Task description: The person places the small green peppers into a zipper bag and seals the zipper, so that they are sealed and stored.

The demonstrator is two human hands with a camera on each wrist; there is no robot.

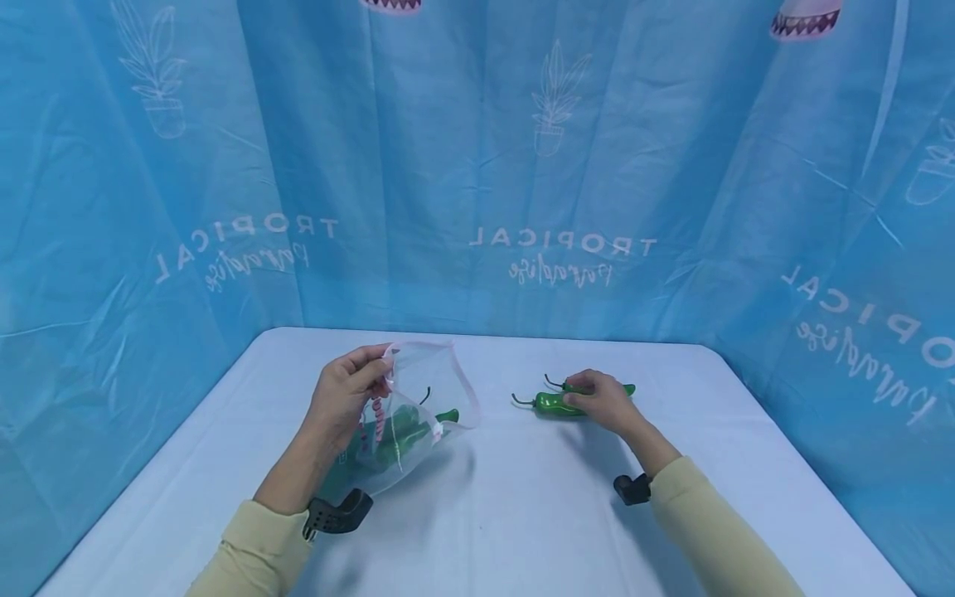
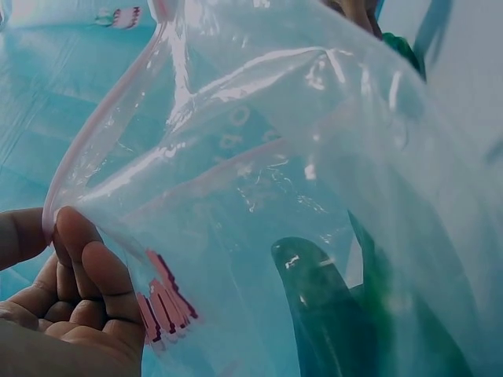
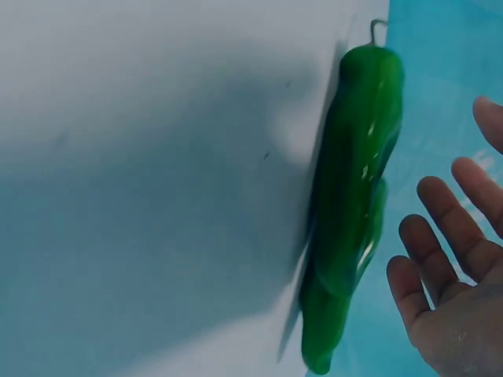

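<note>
My left hand (image 1: 339, 398) pinches the rim of a clear zip bag (image 1: 429, 361) with pink edging and pink print between thumb and index finger. Several green chili peppers (image 1: 399, 427) lie inside, and one tip and a stem show near the bag's open mouth. In the left wrist view, the peppers (image 2: 314, 290) look dim through the plastic. At the right, my right hand (image 1: 604, 402) hovers over two more green chili peppers on the table. The nearer pepper (image 1: 550, 405) partly covers the farther pepper (image 3: 321, 338). In the right wrist view, my fingers are spread, apart from both.
A white-covered table (image 1: 492, 497) lies under everything. Blue printed curtains (image 1: 477, 166) hang behind it and along both sides. Each wrist carries a black strap-on camera mount (image 1: 339, 512).
</note>
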